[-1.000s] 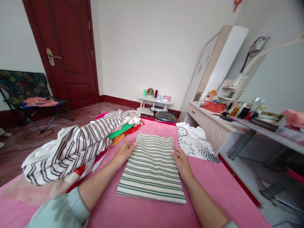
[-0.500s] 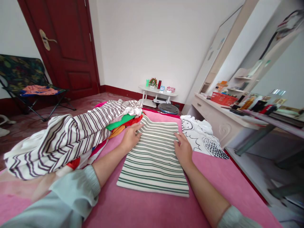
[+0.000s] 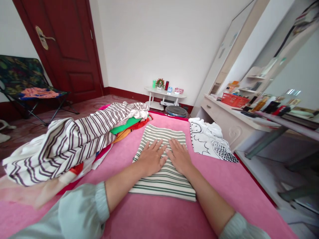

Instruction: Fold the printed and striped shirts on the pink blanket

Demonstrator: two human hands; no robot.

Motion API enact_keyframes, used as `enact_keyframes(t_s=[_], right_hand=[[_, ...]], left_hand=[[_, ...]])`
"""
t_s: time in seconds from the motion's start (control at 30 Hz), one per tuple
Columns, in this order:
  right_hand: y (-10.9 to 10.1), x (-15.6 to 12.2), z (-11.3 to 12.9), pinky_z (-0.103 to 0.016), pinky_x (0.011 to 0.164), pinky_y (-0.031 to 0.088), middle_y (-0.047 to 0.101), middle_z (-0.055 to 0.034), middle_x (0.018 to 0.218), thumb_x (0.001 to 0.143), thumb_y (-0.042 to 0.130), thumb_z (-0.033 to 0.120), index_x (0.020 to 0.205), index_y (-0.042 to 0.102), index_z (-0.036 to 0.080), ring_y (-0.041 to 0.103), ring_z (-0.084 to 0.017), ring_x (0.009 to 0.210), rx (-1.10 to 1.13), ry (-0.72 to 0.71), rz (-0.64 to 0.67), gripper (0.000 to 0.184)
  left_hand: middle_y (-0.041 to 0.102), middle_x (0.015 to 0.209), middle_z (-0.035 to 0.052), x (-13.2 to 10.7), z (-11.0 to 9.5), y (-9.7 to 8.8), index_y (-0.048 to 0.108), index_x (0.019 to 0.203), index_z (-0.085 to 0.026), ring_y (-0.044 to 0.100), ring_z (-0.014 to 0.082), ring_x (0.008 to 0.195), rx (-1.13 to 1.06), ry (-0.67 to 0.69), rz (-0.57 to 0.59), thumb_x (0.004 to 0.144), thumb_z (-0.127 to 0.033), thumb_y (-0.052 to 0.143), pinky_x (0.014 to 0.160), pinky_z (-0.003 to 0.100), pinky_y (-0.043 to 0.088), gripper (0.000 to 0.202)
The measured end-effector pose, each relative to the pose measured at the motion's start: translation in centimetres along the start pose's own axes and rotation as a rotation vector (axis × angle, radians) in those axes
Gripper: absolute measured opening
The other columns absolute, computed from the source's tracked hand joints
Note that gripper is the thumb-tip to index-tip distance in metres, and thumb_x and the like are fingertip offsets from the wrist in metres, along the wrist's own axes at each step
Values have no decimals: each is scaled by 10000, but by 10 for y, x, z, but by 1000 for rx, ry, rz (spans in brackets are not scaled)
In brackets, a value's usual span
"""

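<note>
A folded white cloth with green stripes [image 3: 164,134] lies flat on the pink bed cover [image 3: 154,215] in front of me. My left hand [image 3: 151,157] and my right hand [image 3: 179,156] rest palm down side by side on its middle, fingers stretched out and flat. Both hands hold nothing. My sleeves are pale green.
A heap of clothes topped by a white, dark-striped garment [image 3: 72,137] lies at the left. A white printed cloth [image 3: 209,141] lies at the right. Beyond are a white dresser [image 3: 224,116] with a red basket [image 3: 231,99], a small white table [image 3: 164,96], a folding chair [image 3: 27,86] and a red door [image 3: 64,46].
Both hands have moved from the far side edges of the striped cloth inward to its middle and now lie flat on it. The camera view shifted slightly.
</note>
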State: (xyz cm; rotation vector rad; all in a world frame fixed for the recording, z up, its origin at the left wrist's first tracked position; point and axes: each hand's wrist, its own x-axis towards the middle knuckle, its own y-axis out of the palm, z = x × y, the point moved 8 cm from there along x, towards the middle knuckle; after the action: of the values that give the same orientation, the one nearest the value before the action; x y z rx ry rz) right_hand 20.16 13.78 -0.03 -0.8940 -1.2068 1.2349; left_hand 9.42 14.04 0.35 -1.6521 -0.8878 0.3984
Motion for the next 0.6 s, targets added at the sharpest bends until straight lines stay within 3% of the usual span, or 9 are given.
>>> enact_keyframes(t_s=[0.1, 0.3, 0.47, 0.6], right_hand=[[11, 2, -12, -468, 1134, 89, 174, -48, 1549, 947, 184, 518, 1475, 238, 184, 126, -235, 1420, -46, 85, 31, 627], [6, -5, -9, -461, 1128, 76, 147, -63, 1555, 950, 150, 524, 1484, 202, 194, 107, -239, 1422, -88, 121, 36, 629], [7, -28, -10, -467, 1124, 109, 96, -59, 1564, 925, 151, 601, 1488, 182, 215, 59, -248, 1429, -51, 128, 96, 683], [-1, -47, -10, -456, 1129, 115, 56, -61, 1566, 916, 140, 623, 1491, 164, 196, 24, -244, 1432, -15, 97, 161, 717]], left_hand=[[187, 1546, 54, -1, 6, 13, 288, 1455, -264, 121, 299, 1419, 21, 10, 21, 936, -498, 279, 1127, 546, 77, 569], [186, 1543, 72, -3, 3, 7, 298, 1453, -235, 127, 306, 1417, 48, 3, 15, 940, -496, 263, 1119, 555, 88, 577], [143, 1549, 93, -21, -5, 7, 272, 1463, -200, 105, 318, 1418, 28, -15, 86, 924, -551, 267, 1116, 560, 87, 643], [132, 1552, 77, -37, -8, 8, 274, 1461, -249, 82, 327, 1419, -2, 0, 110, 906, -619, 241, 1112, 559, 98, 668]])
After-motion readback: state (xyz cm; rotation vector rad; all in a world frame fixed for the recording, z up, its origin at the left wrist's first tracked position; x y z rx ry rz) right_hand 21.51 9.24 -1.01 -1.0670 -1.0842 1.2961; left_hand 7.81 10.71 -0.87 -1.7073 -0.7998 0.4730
